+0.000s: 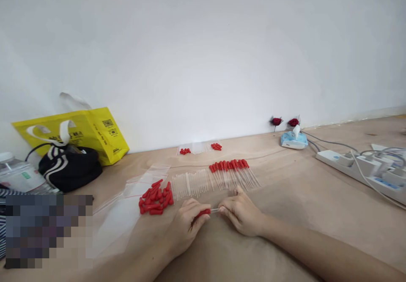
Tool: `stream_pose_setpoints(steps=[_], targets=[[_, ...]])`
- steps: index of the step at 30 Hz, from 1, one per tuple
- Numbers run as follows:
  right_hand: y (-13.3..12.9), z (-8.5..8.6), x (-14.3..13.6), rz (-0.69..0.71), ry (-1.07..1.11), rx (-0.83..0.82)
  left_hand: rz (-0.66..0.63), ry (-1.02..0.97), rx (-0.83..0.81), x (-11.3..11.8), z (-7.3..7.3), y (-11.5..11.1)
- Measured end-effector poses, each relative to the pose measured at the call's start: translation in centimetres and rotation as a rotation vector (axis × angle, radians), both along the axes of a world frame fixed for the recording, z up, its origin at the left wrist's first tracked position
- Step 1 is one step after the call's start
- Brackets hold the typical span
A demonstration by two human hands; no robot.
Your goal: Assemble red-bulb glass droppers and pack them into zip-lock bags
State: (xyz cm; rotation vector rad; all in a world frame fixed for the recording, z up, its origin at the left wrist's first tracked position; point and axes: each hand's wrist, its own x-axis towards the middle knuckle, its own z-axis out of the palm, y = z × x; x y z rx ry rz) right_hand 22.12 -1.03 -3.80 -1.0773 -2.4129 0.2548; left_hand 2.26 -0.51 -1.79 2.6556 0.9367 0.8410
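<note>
"Brown tabletop, white wall behind it. Put the clock's centre at the hands, twelve toward the wall. What's nearest?"

"The left hand, its fingers closed on a red bulb. The right hand pinches a clear tube between thumb and fingers, and the tube's other end meets that bulb."

"And around them?"

"Between nine and ten o'clock, a loose pile of red bulbs, with clear plastic bags lying flat beside it. At eleven, a row of bare clear tubes. Toward one, a row of bulb-topped tubes, red ends pointing to the wall."

"Farther out?"

"A big clear bottle near nine, and a black pouch just beside it. Between two and three, a white power strip with plugs and cables."

"What's by the wall?"

"A yellow bag with white handles leans at ten. A blue tissue pack sits at two, and two dark red flowers are just beyond it. Near twelve, a small clear bag lies with a few small red pieces at each side."
</note>
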Motion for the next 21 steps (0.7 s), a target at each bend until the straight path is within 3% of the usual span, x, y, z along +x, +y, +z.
stream_pose_setpoints(steps=[11, 18, 21], targets=[[0.4, -0.4, -0.4, 0.022, 0.028, 0.031, -0.022, 0.021, -0.046, 0.2, -0.5, 0.3], [0.7, 1.7, -0.2, -0.016, -0.129, 0.097, 0.131, 0.01, -0.052, -0.6, -0.7, 0.7], [2.5, 2.1, -0.4, -0.196, -0.057, 0.019, 0.296, -0.06, 0.046, -1.5, -1.3, 1.1]])
